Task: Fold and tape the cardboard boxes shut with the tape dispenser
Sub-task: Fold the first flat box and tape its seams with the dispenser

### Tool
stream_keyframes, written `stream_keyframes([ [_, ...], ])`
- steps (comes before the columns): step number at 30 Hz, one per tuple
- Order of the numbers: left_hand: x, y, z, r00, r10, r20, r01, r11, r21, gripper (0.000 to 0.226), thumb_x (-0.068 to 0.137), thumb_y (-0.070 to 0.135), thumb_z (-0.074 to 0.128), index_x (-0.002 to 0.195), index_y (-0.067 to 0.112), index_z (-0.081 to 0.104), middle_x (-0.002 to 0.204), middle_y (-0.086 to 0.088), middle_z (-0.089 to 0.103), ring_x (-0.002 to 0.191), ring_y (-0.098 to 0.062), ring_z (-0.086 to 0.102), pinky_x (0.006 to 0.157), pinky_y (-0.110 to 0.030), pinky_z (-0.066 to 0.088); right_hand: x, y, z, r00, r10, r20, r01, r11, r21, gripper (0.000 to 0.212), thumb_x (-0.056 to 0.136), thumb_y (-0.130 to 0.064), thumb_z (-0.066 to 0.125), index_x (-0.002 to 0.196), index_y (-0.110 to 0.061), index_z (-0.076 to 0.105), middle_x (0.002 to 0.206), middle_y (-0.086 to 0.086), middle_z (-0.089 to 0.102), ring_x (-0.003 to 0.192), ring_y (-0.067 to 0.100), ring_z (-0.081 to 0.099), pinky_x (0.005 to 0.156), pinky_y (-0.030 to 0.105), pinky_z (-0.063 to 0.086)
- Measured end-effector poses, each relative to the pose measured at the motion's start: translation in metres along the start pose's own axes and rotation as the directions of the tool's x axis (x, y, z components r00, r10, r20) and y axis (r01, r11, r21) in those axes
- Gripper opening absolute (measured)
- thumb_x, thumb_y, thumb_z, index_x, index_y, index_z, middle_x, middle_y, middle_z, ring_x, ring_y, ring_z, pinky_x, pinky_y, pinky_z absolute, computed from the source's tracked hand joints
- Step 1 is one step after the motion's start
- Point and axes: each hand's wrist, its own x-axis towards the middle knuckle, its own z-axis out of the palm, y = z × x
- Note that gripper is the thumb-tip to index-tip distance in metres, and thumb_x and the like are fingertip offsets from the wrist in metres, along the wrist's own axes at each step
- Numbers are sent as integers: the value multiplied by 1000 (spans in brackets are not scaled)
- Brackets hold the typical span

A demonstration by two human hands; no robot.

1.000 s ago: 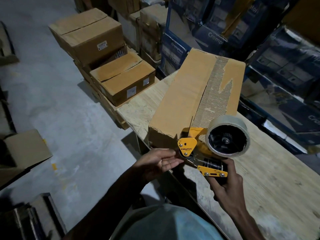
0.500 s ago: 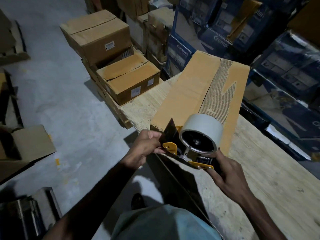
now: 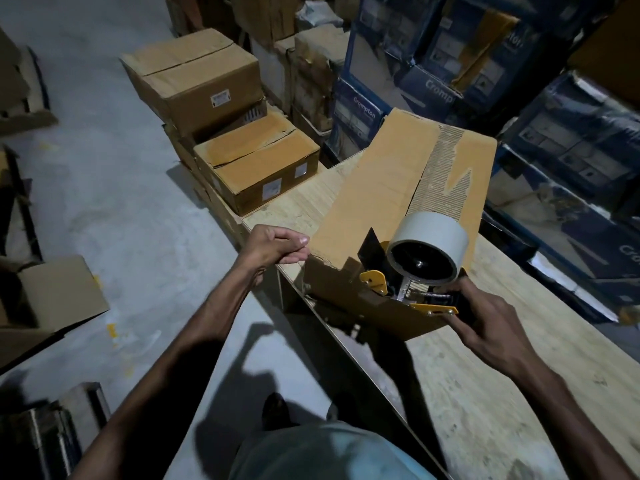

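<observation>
A long cardboard box [image 3: 377, 202] lies on the wooden table [image 3: 485, 393], its flaps folded shut and a torn corrugated strip running along the top seam. My right hand [image 3: 485, 327] grips the handle of the yellow and black tape dispenser [image 3: 408, 289]. Its nose sits at the box's near end, and its pale tape roll [image 3: 429, 233] stands above the box top. My left hand [image 3: 273, 247] is at the box's near left corner by the table edge, fingers curled, thumb at the corner.
Closed brown boxes [image 3: 256, 168] are stacked on the floor beside the table's far left corner. Blue printed cartons [image 3: 571, 150] line the back and right. An open box [image 3: 59, 299] lies on the grey floor at left.
My left hand let go of the dispenser's front and moved left to the box corner. The dispenser swung down against the box's near end.
</observation>
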Motion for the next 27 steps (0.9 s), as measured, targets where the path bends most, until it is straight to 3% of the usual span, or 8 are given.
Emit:
stream_keyframes([
  [4, 6, -5, -4, 1000, 8, 5, -8, 1000, 9, 25, 88, 9, 79, 110, -1, 76, 90, -18, 79, 75, -18, 78, 67, -21, 62, 3, 1, 3, 1000, -23, 10, 23, 999, -41, 58, 82, -5, 83, 116, -40, 50, 74, -32, 52, 62, 6, 52, 51, 24, 36],
  [9, 12, -11, -8, 999, 40, -17, -40, 999, 21, 25, 88, 9, 79, 111, -1, 76, 90, -19, 79, 74, -19, 78, 66, -20, 61, 9, -1, 9, 999, -30, 24, 31, 998, -46, 56, 83, -10, 83, 117, -40, 51, 79, -33, 52, 61, 9, 45, 50, 27, 34],
  [15, 20, -14, -11, 998, 52, -33, -51, 998, 24, 24, 87, 9, 80, 109, -1, 77, 89, -20, 78, 74, -20, 78, 65, -20, 61, 15, -1, 14, 999, -29, 19, 30, 999, -44, 52, 85, -14, 82, 119, -40, 51, 84, -16, 61, 64, 16, 52, 52, 36, 42],
  [21, 24, -28, -9, 997, 71, -25, -70, 997, 37, 24, 87, 9, 80, 108, -3, 77, 87, -21, 78, 67, -16, 74, 62, -19, 59, 16, 4, 19, 999, -16, 43, 20, 995, -96, 46, 86, -17, 80, 119, -35, 53, 83, -20, 56, 65, 13, 50, 52, 33, 41],
  [27, 26, -47, -4, 996, 65, -56, -64, 998, 30, 26, 89, 16, 80, 112, 2, 77, 81, -15, 78, 68, -17, 74, 65, -23, 61, 19, 5, 25, 996, -27, 82, 35, 994, -103, 45, 87, -21, 75, 120, -38, 49, 93, -20, 63, 71, 9, 52, 54, 34, 47],
])
